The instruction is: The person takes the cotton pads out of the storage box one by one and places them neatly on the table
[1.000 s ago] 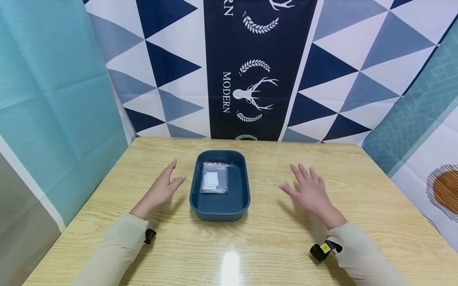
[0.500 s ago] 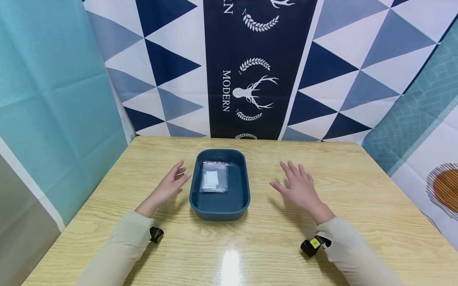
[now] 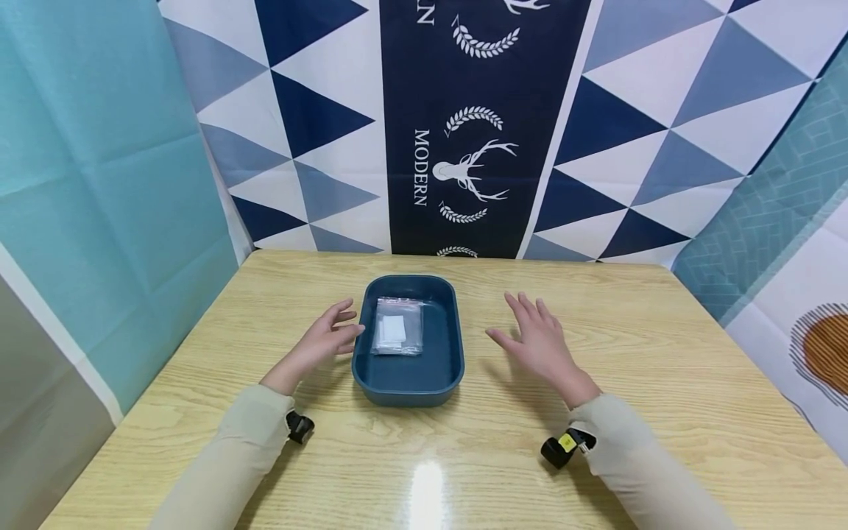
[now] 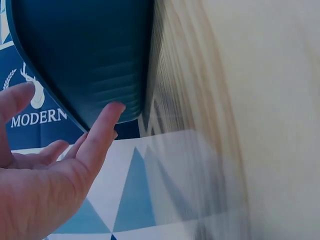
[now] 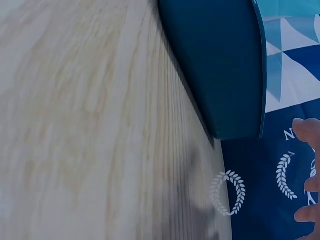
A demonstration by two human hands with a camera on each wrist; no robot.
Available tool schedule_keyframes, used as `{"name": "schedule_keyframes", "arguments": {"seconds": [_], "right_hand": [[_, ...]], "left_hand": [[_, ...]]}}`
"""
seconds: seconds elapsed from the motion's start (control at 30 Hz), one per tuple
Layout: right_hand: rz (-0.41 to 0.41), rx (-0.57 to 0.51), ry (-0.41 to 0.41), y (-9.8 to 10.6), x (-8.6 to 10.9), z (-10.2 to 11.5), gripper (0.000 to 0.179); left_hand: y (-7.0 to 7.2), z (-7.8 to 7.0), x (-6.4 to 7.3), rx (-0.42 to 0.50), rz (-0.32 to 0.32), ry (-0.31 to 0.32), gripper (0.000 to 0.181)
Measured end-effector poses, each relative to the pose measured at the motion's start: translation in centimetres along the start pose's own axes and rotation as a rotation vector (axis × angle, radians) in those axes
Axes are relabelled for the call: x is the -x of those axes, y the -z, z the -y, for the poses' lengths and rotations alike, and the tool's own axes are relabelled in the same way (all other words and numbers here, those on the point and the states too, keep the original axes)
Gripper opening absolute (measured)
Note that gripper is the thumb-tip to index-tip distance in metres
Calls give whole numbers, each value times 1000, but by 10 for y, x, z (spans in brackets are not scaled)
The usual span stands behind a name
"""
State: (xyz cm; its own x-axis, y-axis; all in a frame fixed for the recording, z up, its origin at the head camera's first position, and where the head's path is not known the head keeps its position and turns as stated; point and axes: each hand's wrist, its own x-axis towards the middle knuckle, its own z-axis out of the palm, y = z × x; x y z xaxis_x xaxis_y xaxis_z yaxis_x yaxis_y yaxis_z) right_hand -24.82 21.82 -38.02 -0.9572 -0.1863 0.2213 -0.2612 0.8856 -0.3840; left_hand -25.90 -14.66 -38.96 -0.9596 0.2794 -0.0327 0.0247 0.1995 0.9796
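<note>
A dark blue rectangular tub [image 3: 407, 379] with rounded corners stands on the wooden table. Inside it, toward the left, lie clear zip bags [image 3: 412, 324] with a white piece [image 3: 394, 328] showing through. My left hand [image 3: 321, 342] is at the tub's left side, fingertips right at the rim, fingers loosely extended. In the left wrist view those fingers [image 4: 102, 132] overlap the tub's ribbed outer wall [image 4: 115, 85]. To the right of the tub, a short gap away, my right hand [image 3: 539, 346] hovers with fingers spread and holds nothing.
The light wooden table [image 3: 424, 449] reaches back to a patterned cloth [image 3: 457, 132] hung behind it. A turquoise cloth [image 3: 99, 147] hangs on the left. Each sleeve carries a black wrist camera, such as the left camera [image 3: 300, 427].
Both hands have moved inward toward the tub, the left one rightward up to its rim and the right one leftward. The tub and the bags stay in place.
</note>
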Motion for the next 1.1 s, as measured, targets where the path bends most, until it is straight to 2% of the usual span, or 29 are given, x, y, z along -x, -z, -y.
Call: {"name": "schedule_keyframes", "arguments": {"seconds": [0.2,0.4,0.83,1.1], "right_hand": [[-8,-41,13,-1,-4,7,82],[-7,-95,18,-2,-10,12,80],[-56,-204,56,-2,-23,24,75],[-43,-250,24,1,-32,40,73]], "left_hand": [[0,2,-3,35,42,22,69],[1,4,-3,26,64,42,68],[-3,4,-6,53,43,76,66],[-2,5,-6,65,46,79,66]]}}
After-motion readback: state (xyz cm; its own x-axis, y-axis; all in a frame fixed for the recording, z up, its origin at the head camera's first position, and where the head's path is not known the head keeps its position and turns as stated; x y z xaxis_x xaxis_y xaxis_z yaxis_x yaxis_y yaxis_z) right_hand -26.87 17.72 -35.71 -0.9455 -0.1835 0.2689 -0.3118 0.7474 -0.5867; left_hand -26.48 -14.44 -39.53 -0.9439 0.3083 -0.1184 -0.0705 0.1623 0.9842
